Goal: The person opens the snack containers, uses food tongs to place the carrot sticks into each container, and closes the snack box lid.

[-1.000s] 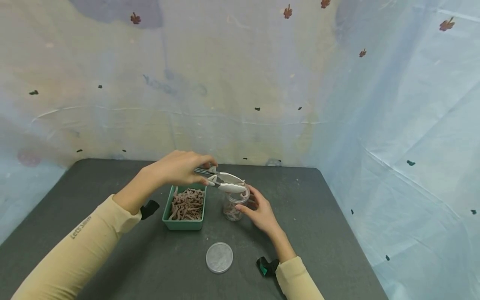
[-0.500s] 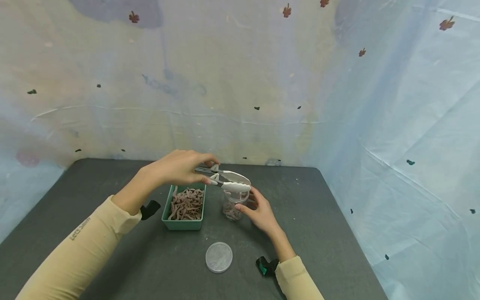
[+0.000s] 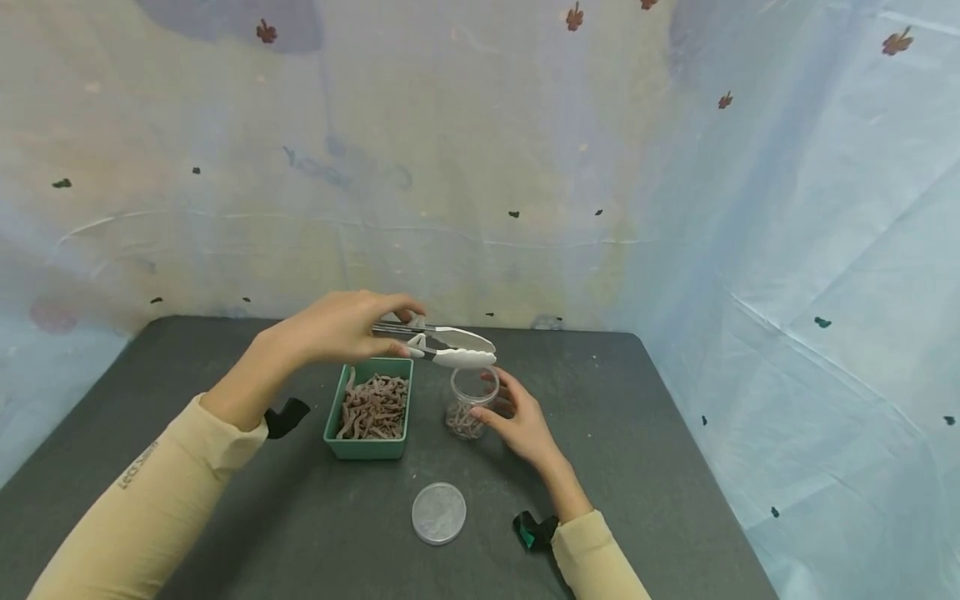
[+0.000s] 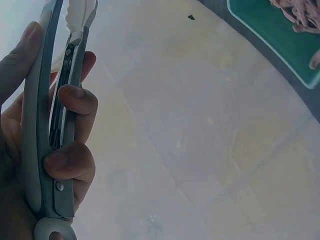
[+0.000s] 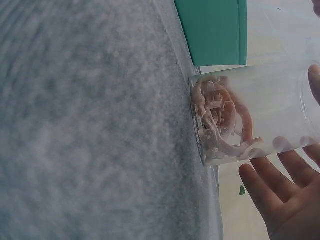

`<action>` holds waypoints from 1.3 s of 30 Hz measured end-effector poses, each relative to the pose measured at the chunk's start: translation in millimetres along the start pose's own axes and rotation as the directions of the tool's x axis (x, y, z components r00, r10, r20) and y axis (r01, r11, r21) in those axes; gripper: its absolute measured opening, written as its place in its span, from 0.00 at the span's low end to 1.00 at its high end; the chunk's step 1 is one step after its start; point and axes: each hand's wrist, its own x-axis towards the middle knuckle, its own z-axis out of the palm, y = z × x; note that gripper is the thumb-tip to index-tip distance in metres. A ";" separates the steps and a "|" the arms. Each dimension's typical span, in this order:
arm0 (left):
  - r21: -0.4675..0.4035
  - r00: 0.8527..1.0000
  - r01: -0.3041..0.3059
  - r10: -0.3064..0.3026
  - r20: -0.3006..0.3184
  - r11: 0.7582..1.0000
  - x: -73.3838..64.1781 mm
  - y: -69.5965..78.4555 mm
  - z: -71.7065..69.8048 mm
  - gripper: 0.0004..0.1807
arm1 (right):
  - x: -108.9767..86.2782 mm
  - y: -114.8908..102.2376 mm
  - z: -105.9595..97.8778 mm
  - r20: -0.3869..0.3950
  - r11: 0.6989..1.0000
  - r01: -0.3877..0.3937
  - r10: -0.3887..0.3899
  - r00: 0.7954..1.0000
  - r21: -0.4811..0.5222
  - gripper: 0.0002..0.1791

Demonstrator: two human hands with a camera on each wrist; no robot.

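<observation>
While the left hand (image 3: 337, 331) grips white-tipped tongs (image 3: 463, 358), fingers and thumb curled about the handles, the right hand (image 3: 519, 423) is clamped on a clear jar (image 3: 459, 397), thumb and fingers around its wall. The jar stands upright on the dark tabletop (image 3: 637, 467), brownish strips (image 3: 465, 423) in its lower part; the tongs' tips lie near its mouth. Left of it stands a green tray (image 3: 366, 451) of similar strips; a round lid (image 3: 439, 514) lies on the near side.
</observation>
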 end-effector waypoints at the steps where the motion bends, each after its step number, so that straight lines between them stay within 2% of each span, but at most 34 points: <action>1: 0.004 1.000 0.003 -0.003 -0.003 1.000 -2.4 -1.5 -1.1 0.32 | -0.1 -0.6 0.0 0.004 1.000 0.001 -0.001 1.000 -0.002 0.41; 12: 0.027 0.999 0.036 -0.036 -0.002 0.999 -37.6 -28.3 -5.7 0.29 | 0.4 -6.7 -0.8 0.022 0.999 -0.034 0.034 0.999 -0.033 0.42; 23: 0.086 0.995 0.072 -0.077 0.055 0.994 -66.8 -53.4 -2.8 0.28 | -2.4 1.5 -1.5 0.005 1.000 0.009 -0.009 1.000 -0.019 0.40; 30: 0.124 0.985 0.125 -0.138 0.103 0.984 -83.0 -66.1 -6.3 0.34 | -2.3 -0.4 -1.0 0.023 1.000 0.000 0.000 1.000 -0.023 0.41; 39: 0.084 0.957 0.179 -0.193 0.218 0.980 -87.9 -68.7 -6.1 0.48 | -1.5 1.3 -1.0 0.019 1.000 -0.001 0.001 1.000 -0.016 0.41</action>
